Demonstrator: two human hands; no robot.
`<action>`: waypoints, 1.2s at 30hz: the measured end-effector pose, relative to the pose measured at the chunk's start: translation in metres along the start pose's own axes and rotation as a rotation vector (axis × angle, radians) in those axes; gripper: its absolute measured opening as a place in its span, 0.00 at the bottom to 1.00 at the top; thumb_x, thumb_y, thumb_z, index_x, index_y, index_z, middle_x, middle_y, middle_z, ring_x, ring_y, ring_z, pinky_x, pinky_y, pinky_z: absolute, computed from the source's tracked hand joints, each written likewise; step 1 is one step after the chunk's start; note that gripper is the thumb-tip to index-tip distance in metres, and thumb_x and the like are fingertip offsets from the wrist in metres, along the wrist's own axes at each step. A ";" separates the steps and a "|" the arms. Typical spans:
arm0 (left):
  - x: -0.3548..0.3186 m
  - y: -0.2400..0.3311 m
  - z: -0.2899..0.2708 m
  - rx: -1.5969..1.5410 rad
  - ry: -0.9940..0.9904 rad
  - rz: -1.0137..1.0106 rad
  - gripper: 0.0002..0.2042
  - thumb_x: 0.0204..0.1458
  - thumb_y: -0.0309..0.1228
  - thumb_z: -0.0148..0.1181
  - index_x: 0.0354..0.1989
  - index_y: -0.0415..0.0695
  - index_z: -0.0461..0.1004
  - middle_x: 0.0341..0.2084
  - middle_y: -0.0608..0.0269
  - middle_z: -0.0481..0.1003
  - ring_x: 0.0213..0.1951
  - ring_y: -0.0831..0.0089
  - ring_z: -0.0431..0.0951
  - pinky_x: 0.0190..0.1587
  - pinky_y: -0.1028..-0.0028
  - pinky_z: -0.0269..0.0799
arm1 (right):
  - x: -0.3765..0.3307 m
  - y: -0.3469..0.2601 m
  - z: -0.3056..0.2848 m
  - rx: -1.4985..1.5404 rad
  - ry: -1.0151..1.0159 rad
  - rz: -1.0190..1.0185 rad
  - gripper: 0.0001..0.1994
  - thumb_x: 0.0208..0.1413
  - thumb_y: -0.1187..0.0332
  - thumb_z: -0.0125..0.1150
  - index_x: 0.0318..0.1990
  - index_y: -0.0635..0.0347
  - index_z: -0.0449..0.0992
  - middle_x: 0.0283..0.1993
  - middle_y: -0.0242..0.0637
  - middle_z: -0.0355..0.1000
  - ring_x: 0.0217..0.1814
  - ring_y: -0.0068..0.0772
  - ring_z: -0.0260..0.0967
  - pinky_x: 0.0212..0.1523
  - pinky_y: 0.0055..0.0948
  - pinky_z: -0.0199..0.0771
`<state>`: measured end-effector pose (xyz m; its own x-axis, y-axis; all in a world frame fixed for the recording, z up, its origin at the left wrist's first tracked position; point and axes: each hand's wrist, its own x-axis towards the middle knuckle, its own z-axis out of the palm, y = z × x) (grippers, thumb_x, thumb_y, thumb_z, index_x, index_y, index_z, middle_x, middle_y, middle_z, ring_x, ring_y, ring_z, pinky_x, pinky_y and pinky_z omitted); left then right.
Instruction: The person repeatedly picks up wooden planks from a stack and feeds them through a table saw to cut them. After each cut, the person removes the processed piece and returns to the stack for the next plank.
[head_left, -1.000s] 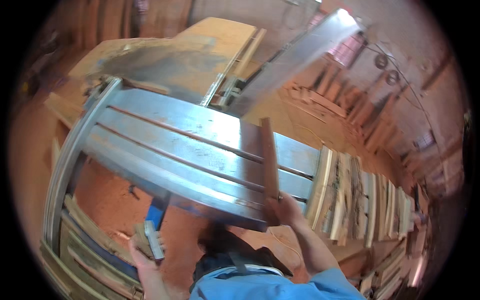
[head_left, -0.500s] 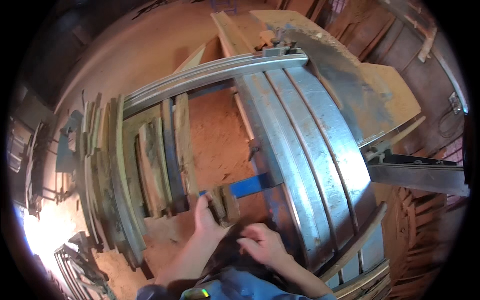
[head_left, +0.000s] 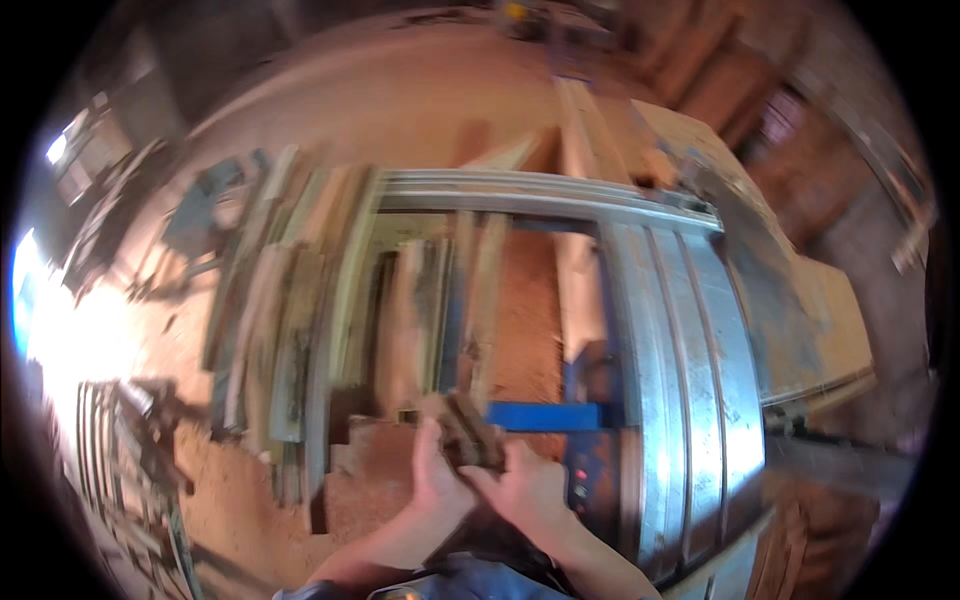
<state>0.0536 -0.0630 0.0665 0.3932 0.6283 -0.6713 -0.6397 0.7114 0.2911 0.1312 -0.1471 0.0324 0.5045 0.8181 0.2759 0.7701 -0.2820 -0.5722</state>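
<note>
Largest item: grey metal machine table point(head_left: 690, 370) with long ribbed rails, running from upper centre down the right side. Reddish sawdust floor point(head_left: 330, 130) around and beneath it. A pale metal frame rail point(head_left: 540, 192) crosses the top of the table's open left section.

Next: stacks of long wood planks point(head_left: 290, 300) lie lengthwise to the left of the table, edges roughly parallel with the rails. View blurred; individual boards hard to separate.

Blue crossbar point(head_left: 545, 415) spans the gap just beyond the hands, touching the machine's blue body on its right.

Smallest: a short dark wood offcut point(head_left: 470, 435), held low centre, in front of the blue crossbar. Left hand point(head_left: 435, 485) is wrapped around its near end from the left, fingers curled closed on it. Right hand point(head_left: 525, 490) supports it from below and right, fingers narrow and bent against the piece; exact fingertip placement cannot be told through the blur.

Judgement: the piece is short and rough, so a two-handed hold seems sound. Keep both grips on the near end and fingers clear of the rail edges and gap.
</note>
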 end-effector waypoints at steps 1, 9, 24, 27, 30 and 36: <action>-0.003 0.004 -0.007 0.021 -0.098 0.050 0.24 0.62 0.50 0.48 0.55 0.43 0.69 0.47 0.46 0.75 0.47 0.49 0.76 0.52 0.49 0.72 | 0.002 -0.007 -0.001 -0.003 -0.047 0.004 0.26 0.45 0.40 0.70 0.33 0.57 0.76 0.22 0.42 0.75 0.23 0.47 0.76 0.23 0.43 0.74; -0.019 0.140 -0.088 -0.124 -0.260 0.331 0.25 0.58 0.53 0.51 0.52 0.45 0.72 0.41 0.56 0.78 0.42 0.54 0.78 0.50 0.56 0.74 | 0.013 -0.074 0.031 0.414 -0.383 -0.144 0.19 0.48 0.56 0.75 0.39 0.60 0.77 0.28 0.41 0.78 0.30 0.37 0.79 0.30 0.34 0.78; -0.035 0.264 -0.488 -0.104 -0.299 0.431 0.16 0.59 0.43 0.51 0.23 0.46 0.70 0.18 0.62 0.70 0.24 0.58 0.70 0.33 0.58 0.68 | 0.042 -0.091 0.060 0.389 -0.419 0.255 0.10 0.64 0.66 0.56 0.38 0.65 0.76 0.24 0.35 0.73 0.21 0.26 0.69 0.23 0.27 0.69; -0.015 0.302 -0.487 -0.241 0.128 0.209 0.15 0.56 0.38 0.50 0.19 0.46 0.68 0.19 0.57 0.70 0.22 0.57 0.69 0.31 0.57 0.66 | 0.031 -0.120 0.076 0.278 -0.399 0.364 0.12 0.65 0.64 0.55 0.38 0.65 0.76 0.23 0.35 0.73 0.20 0.27 0.69 0.23 0.28 0.69; 0.065 0.400 -0.497 -0.297 0.152 0.047 0.16 0.60 0.41 0.48 0.24 0.45 0.71 0.20 0.59 0.71 0.24 0.57 0.70 0.30 0.55 0.69 | 0.018 -0.152 0.082 0.140 -0.340 0.445 0.13 0.66 0.61 0.55 0.36 0.62 0.78 0.23 0.35 0.74 0.22 0.27 0.71 0.25 0.28 0.72; 0.116 0.811 -0.257 0.201 -0.110 0.681 0.39 0.50 0.62 0.57 0.57 0.49 0.46 0.53 0.46 0.47 0.54 0.45 0.52 0.51 0.42 0.60 | -0.020 -0.204 0.100 0.157 -0.365 0.631 0.14 0.66 0.61 0.54 0.35 0.63 0.78 0.23 0.34 0.74 0.23 0.24 0.71 0.26 0.28 0.72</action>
<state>-0.5893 0.5053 0.0494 0.0209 0.9738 -0.2265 -0.6365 0.1877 0.7481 -0.0750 -0.0556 0.0660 0.6497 0.6467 -0.3996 0.2983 -0.7004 -0.6484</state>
